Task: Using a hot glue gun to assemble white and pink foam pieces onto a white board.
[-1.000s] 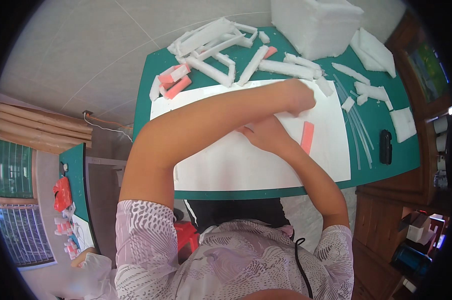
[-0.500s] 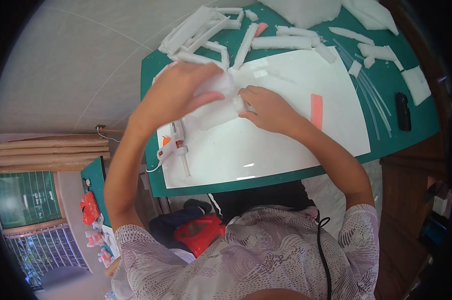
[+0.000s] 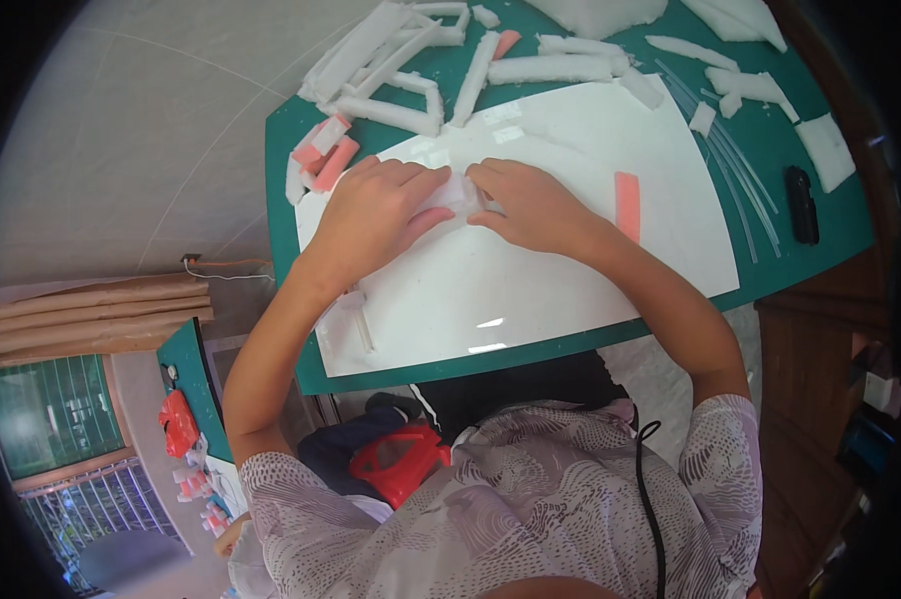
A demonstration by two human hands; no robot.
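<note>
My left hand (image 3: pixel 381 212) and my right hand (image 3: pixel 530 205) meet over a glossy white sheet (image 3: pixel 530 290). Between them is a small white foam piece (image 3: pixel 458 194), with the fingers of both hands closed on its two sides. Its lower part and ends are hidden by my fingers. Under my left forearm lies a white glue gun (image 3: pixel 355 300), mostly covered, with a clear glue stick (image 3: pixel 364 331) jutting from it. To the right of my right hand a flat pink foam strip (image 3: pixel 627 207) rests on the sheet.
Pink and white foam blocks (image 3: pixel 323 150) sit left of the sheet on the green table (image 3: pixel 281 150). Several white foam strips (image 3: pixel 555 68) lie along the far side. On the right are clear glue sticks (image 3: pixel 735 175) and a black tool (image 3: pixel 802 205).
My left hand has come down and nearer, bringing its side of the foam to my right hand. Its forearm now covers most of the glue gun, and the pink and white blocks are uncovered.
</note>
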